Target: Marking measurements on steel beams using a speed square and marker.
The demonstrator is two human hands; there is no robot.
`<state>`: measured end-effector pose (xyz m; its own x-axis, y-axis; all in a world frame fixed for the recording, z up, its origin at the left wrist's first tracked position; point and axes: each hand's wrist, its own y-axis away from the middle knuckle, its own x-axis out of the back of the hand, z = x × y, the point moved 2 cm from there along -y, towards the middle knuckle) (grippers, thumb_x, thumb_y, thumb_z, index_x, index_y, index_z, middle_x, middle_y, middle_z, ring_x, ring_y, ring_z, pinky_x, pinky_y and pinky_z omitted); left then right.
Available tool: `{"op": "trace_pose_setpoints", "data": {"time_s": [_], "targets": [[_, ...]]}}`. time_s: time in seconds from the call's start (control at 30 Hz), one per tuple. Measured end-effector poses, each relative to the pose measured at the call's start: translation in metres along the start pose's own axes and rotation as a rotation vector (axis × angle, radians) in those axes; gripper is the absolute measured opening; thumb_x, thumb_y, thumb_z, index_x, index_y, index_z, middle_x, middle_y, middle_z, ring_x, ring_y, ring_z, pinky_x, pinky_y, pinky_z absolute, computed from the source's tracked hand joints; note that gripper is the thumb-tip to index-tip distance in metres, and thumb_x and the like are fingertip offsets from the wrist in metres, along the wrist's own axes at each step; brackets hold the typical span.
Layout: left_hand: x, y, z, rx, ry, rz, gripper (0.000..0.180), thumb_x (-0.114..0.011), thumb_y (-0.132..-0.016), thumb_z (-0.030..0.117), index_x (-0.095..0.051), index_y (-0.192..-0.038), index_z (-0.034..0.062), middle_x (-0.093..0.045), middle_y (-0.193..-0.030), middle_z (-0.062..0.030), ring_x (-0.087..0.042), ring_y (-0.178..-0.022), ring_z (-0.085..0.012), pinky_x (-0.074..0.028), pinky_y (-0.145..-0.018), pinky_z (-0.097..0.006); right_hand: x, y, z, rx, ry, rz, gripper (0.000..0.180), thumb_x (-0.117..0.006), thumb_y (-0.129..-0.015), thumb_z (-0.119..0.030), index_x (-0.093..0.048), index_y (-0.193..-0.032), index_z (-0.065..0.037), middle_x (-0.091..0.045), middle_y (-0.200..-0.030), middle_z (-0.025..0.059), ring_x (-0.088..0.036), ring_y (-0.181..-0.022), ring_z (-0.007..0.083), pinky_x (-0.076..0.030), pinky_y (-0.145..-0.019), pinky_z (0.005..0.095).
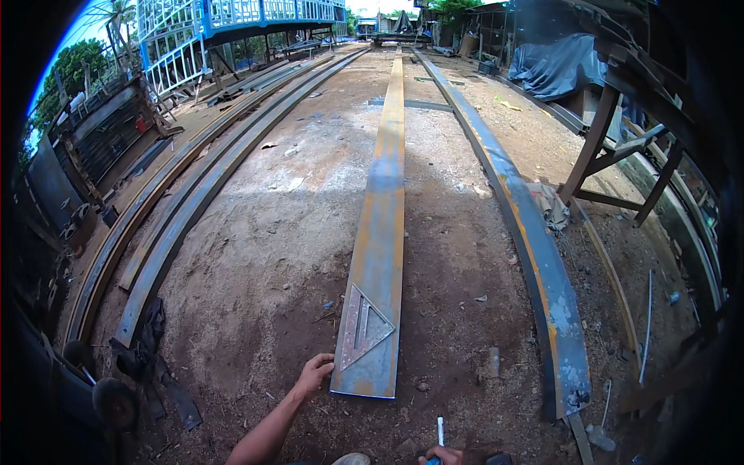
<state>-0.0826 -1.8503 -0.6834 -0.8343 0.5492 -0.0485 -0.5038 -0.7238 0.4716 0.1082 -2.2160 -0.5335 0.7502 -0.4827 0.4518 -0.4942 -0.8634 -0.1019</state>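
Note:
A long flat steel beam (385,225), blue-grey with rusty orange edges, runs away from me down the middle. Near its close end a metal triangular speed square (377,332) lies flat on top. My left hand (314,374) is at the beam's left edge beside the square, its fingers bent against that edge. At the bottom of the view, my right hand (445,456) is closed round a marker (440,431) with a white upper part and some blue lower down; the marker points upward. The lower part of the right hand is cut off by the picture's edge.
Another steel beam (535,248) lies to the right, and several more (194,178) to the left. Dark cloth (159,372) is on the dirt at left. A metal stand (601,155) rises at right, near a grey tarp (558,66). A blue-and-white frame structure (240,19) stands at back left.

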Motion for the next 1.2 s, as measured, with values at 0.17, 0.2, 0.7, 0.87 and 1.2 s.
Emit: {"op": "trace_pose_setpoints", "data": {"time_s": [0.17, 0.2, 0.7, 0.87, 1.2], "targets": [[-0.004, 0.001, -0.008, -0.006, 0.038, -0.021, 0.037, -0.059, -0.104, 0.016, -0.060, -0.139, 0.0038, -0.069, -0.121, -0.0069, -0.065, -0.106, -0.0168, -0.051, -0.094, -0.034, 0.001, 0.000, 0.004, 0.009, 0.003, 0.005, 0.015, -0.080, -0.084, -0.014, -0.065, -0.081, -0.009, -0.060, -0.066, 0.0145, -0.061, -0.056, 0.0338, -0.048, -0.053, 0.0447], [-0.003, 0.002, -0.008, 0.004, 0.060, -0.043, 0.038, -0.058, -0.105, 0.017, -0.058, -0.141, 0.0039, -0.068, -0.124, -0.0080, -0.065, -0.109, -0.0184, -0.051, -0.096, -0.035, 0.001, 0.001, 0.005, 0.001, 0.007, -0.007, 0.016, -0.080, -0.084, -0.014, -0.065, -0.081, -0.009, -0.060, -0.066, 0.0149, -0.062, -0.058, 0.0348, -0.049, -0.054, 0.0447], [-0.009, 0.005, 0.002, -0.003, 0.070, -0.157, 0.051, -0.053, -0.107, 0.021, -0.044, -0.154, 0.0016, -0.060, -0.142, -0.0118, -0.060, -0.128, -0.0254, -0.048, -0.109, -0.041, 0.010, 0.002, 0.003, -0.049, -0.001, -0.027, 0.014, -0.079, -0.083, -0.014, -0.066, -0.081, -0.009, -0.062, -0.070, 0.0174, -0.065, -0.065, 0.0388, -0.051, -0.058, 0.0466], [-0.006, 0.002, -0.001, 0.005, 0.081, -0.157, 0.051, -0.053, -0.107, 0.021, -0.043, -0.154, 0.0017, -0.058, -0.145, -0.0127, -0.058, -0.131, -0.0264, -0.047, -0.110, -0.042, 0.008, 0.004, 0.007, -0.026, -0.027, 0.002, 0.015, -0.078, -0.084, -0.014, -0.065, -0.081, -0.008, -0.060, -0.069, 0.0169, -0.063, -0.063, 0.0381, -0.050, -0.057, 0.0463], [-0.008, 0.004, 0.002, 0.021, 0.075, -0.165, 0.051, -0.050, -0.109, 0.020, -0.042, -0.156, 0.0033, -0.057, -0.146, -0.0129, -0.059, -0.130, -0.0263, -0.048, -0.108, -0.042, 0.005, 0.005, 0.011, -0.016, -0.079, 0.029, 0.015, -0.078, -0.084, -0.012, -0.065, -0.080, -0.008, -0.059, -0.068, 0.0168, -0.062, -0.061, 0.0379, -0.049, -0.055, 0.0461]]}}
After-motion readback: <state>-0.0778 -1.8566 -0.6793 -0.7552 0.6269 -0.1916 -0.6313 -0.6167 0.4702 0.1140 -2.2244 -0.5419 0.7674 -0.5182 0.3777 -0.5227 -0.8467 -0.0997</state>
